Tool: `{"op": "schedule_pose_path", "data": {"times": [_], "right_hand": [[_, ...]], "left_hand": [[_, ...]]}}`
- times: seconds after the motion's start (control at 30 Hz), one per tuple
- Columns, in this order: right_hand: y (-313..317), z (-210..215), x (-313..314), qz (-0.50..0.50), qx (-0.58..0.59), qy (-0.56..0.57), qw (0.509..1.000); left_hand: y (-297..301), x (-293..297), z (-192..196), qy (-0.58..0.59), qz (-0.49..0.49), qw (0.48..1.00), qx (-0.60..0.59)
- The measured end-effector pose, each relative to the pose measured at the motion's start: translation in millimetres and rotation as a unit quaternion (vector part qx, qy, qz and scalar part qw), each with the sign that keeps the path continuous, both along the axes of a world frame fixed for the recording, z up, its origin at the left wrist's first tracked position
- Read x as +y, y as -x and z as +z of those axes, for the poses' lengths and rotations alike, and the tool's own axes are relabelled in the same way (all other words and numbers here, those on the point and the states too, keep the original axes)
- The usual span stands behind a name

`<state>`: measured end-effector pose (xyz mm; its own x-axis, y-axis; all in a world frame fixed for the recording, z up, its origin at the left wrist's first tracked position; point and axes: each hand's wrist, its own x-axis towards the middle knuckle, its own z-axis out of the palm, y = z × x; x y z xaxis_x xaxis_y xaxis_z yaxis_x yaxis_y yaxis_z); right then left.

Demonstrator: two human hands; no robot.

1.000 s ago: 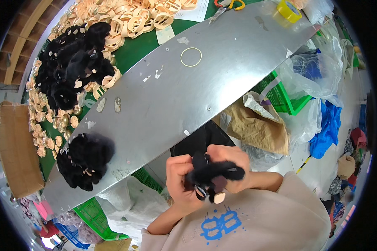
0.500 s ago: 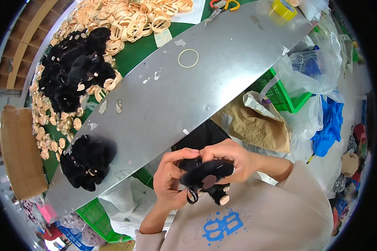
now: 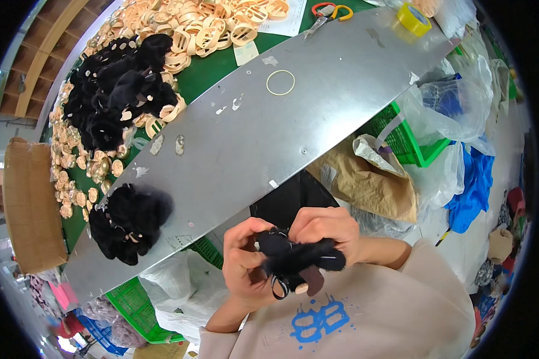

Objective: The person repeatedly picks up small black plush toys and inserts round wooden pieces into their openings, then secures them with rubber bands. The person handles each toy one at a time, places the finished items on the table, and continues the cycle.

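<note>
Both my hands are close to my chest, below the metal table edge (image 3: 221, 221). My left hand (image 3: 244, 263) and my right hand (image 3: 326, 230) together grip one black furry piece (image 3: 299, 257) with a small loop and a tan tag hanging under it. On the table to my left lies a small heap of black furry pieces (image 3: 129, 221). A bigger heap of black furry pieces (image 3: 117, 90) sits further back on the green mat.
Several tan wooden rings (image 3: 203, 30) cover the green mat (image 3: 203, 72). A rubber band (image 3: 280, 82), scissors (image 3: 326, 12) and a yellow tape roll (image 3: 414, 18) lie on the metal top. Cardboard box (image 3: 30, 203) at left; green crates (image 3: 410, 137) and plastic bags (image 3: 455, 107) below.
The furry piece has been turned in my hands and lies more sideways now; my hands sit slightly lower and closer to my chest. The heaps on the table are unchanged.
</note>
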<state>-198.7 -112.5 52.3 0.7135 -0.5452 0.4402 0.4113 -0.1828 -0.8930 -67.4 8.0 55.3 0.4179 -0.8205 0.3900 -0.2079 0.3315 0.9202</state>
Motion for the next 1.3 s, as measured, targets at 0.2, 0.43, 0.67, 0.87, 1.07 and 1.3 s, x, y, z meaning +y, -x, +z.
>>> {"op": "schedule_pose_path", "data": {"times": [0.2,0.43,0.67,0.87,1.07,1.3], "right_hand": [[-9,-7,20,-0.096,0.023,-0.025,0.995],[-10,3,27,-0.063,0.112,-0.078,0.989],[-5,-12,27,-0.06,0.109,-0.023,0.992],[-17,-13,11,-0.102,0.012,0.157,0.982],[-22,-13,-4,-0.153,-0.042,0.213,0.964],[-31,2,-4,-0.212,-0.12,0.34,0.908]], "left_hand": [[1,-1,-5,-0.015,0.034,0.995,0.088],[-23,11,12,-0.157,-0.012,0.988,0.005],[-32,5,-9,-0.137,0.046,0.982,-0.119],[0,-10,-9,-0.047,0.134,0.99,0.015],[-7,-13,-3,0.062,0.073,0.991,-0.093],[-10,1,16,0.029,0.15,0.972,-0.179]]}}
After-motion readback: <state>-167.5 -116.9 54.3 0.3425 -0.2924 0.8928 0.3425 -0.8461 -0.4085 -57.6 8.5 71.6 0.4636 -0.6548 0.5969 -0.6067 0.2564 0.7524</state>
